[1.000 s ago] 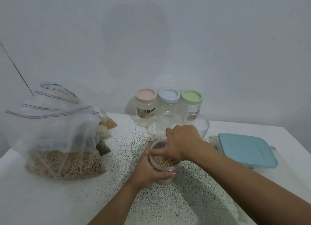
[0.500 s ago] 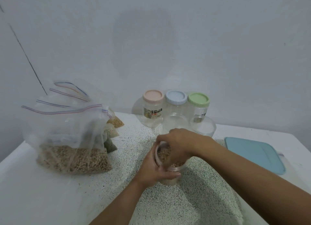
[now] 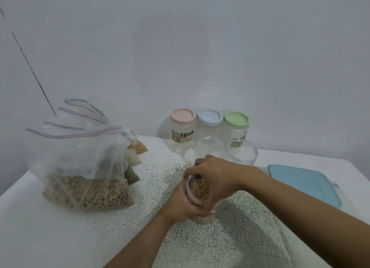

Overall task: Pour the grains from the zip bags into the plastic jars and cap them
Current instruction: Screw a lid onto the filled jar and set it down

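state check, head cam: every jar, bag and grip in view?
Held jar: holds grains; lid cannot tell.
Left-hand grip: curled round jar body.
Right-hand grip: curled over jar top.
Pink-lid jar: capped, upright.
Blue-lid jar: capped, upright.
Green-lid jar: capped, upright.
Front zip bag: part-full of grains.

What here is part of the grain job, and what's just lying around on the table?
Part of the job:
- grain-filled jar, gripped by the left hand and right hand
- zip bags of grain
- pink-lidded jar, blue-lidded jar, green-lidded jar

Lying about:
- teal rectangular lid
- clear round tubs, though these may be used later
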